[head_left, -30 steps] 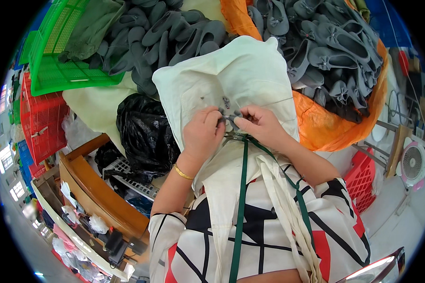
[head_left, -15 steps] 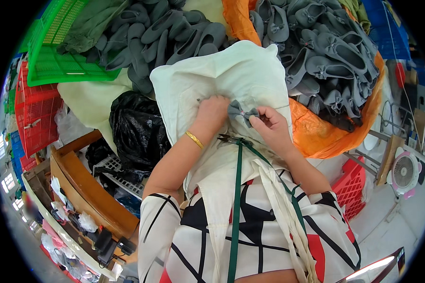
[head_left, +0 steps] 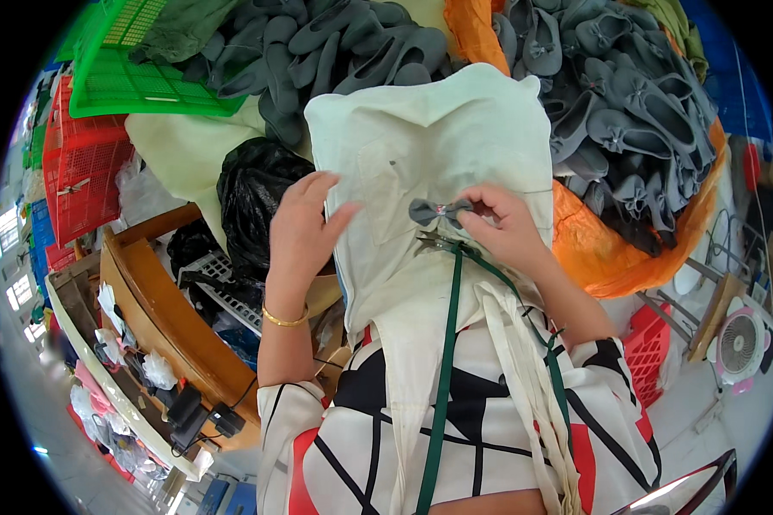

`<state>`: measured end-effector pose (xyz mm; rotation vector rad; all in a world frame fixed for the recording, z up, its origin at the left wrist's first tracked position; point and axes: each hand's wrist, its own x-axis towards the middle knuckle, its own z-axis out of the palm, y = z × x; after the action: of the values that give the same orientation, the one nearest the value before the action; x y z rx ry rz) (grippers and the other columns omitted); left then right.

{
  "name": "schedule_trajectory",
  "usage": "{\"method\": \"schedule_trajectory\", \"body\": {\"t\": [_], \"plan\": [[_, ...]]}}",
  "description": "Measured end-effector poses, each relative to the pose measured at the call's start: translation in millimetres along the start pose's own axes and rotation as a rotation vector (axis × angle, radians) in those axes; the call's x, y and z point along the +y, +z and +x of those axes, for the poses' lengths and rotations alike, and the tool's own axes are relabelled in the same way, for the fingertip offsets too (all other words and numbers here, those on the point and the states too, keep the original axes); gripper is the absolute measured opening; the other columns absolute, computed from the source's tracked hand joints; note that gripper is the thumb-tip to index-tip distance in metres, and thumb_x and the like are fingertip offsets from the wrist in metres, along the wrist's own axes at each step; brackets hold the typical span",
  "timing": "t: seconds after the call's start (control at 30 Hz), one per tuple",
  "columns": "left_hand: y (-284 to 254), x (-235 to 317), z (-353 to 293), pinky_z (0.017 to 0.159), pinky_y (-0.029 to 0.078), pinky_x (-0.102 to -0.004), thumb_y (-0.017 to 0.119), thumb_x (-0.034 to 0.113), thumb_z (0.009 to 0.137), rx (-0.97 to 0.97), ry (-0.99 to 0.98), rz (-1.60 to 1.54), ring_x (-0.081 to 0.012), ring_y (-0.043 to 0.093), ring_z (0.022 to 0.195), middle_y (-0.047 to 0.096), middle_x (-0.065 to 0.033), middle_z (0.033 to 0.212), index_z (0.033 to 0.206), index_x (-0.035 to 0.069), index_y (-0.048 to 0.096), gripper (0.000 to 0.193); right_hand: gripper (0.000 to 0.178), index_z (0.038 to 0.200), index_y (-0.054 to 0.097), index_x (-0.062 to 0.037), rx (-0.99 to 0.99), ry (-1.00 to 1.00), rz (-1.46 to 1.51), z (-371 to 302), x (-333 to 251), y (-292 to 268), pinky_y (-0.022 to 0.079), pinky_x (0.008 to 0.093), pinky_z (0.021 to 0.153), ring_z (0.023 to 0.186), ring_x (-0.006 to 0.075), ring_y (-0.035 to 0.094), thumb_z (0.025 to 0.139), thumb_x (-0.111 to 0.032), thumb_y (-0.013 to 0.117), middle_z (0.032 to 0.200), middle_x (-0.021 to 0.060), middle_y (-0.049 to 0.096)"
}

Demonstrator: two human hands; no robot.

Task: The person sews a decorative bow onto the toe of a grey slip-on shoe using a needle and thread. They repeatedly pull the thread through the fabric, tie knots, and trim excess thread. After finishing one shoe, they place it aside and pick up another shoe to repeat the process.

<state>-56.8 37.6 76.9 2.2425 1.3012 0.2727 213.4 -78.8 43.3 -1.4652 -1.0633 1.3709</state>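
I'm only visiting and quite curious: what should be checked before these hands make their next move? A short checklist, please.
1. Grey bow held: ok, pinched in the right hand.
2. Left hand free: ok, fingers spread, nothing visible in it.
3. Both hands on the bow: not ok, only the right.
4. Snips close by: ok, just below the bow, over the white cloth.
5. Bow's back sound: cannot tell, hidden from view.

No text, label, number or sign can be read in this view. Its far edges are too blurred to tell
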Motion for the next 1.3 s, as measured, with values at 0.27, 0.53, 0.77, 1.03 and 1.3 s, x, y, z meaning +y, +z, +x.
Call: {"method": "schedule_trajectory", "body": {"t": [0.27, 0.53, 0.77, 1.03, 1.3], "plan": [[29, 54, 6, 0.067, 0.048, -0.031, 0.073, 0.012, 0.086, -0.309, 0.039, -0.713, -0.0214, 0.059, 0.074, 0.066, -0.0112, 0.085, 0.101, 0.0, 0.069, 0.02, 0.018, 0.102, 0.066, -0.0027, -0.104, -0.244, -0.159, -1, -19, 3, 0.047, 0.0292, 0.075, 0.08, 0.0181, 0.059, 0.083, -0.004, 0.065, 0.089, 0.0074, 0.062], [43, 48, -1, 0.063, 0.047, -0.032, 0.072, 0.01, 0.086, -0.249, 0.181, -0.606, -0.0196, 0.059, 0.071, 0.065, -0.0087, 0.083, 0.1, 0.001, 0.067, 0.018, 0.013, 0.097, 0.067, -0.0041, -0.038, -0.332, -0.296, -4, -11, 12, 0.047, 0.0315, 0.068, 0.074, 0.0227, 0.058, 0.085, -0.009, 0.069, 0.081, 0.0081, 0.06], [70, 42, -19, 0.069, 0.052, -0.0238, 0.067, 0.008, 0.093, -0.411, -0.274, -1.579, -0.0074, 0.062, 0.078, 0.068, -0.0021, 0.092, 0.106, -0.001, 0.065, 0.016, 0.011, 0.095, 0.067, -0.0044, 0.101, -0.376, -0.174, -11, -22, 28, 0.043, 0.0308, 0.06, 0.068, 0.0208, 0.054, 0.084, -0.005, 0.07, 0.078, 0.0062, 0.06], [68, 44, -19, 0.071, 0.052, -0.0246, 0.068, 0.01, 0.092, -0.346, -0.169, -1.225, -0.0104, 0.063, 0.078, 0.068, -0.0034, 0.091, 0.105, 0.0, 0.066, 0.017, 0.011, 0.098, 0.066, -0.0047, 0.09, -0.575, -0.331, -9, -7, 17, 0.043, 0.0307, 0.059, 0.065, 0.0198, 0.051, 0.088, -0.006, 0.068, 0.08, 0.006, 0.061], [43, 44, -17, 0.073, 0.053, -0.0335, 0.076, 0.007, 0.076, -0.021, 0.391, -0.368, -0.0274, 0.065, 0.086, 0.067, -0.007, 0.087, 0.093, 0.005, 0.066, 0.02, 0.01, 0.101, 0.066, -0.001, -0.087, -0.007, 0.093, -6, -28, -13, 0.047, 0.0242, 0.07, 0.074, 0.0103, 0.06, 0.094, -0.007, 0.062, 0.082, 0.0038, 0.065]]}}
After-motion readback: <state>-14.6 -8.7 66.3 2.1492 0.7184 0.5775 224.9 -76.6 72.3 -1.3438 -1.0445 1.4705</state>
